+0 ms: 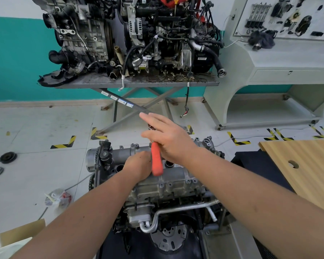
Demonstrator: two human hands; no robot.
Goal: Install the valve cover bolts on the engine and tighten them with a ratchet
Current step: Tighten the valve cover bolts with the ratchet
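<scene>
Workshop floor | one engine (168, 184) | one ratchet (156, 161) | two hands: left hand (138, 167), right hand (168, 139)

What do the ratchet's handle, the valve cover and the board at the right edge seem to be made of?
Ratchet handle: likely rubber or plastic, by its matte orange, softly rounded look. Valve cover: probably cast aluminium, dull grey and slightly rough. Board: wood or wood-look laminate, pale with straight grain lines.
</scene>
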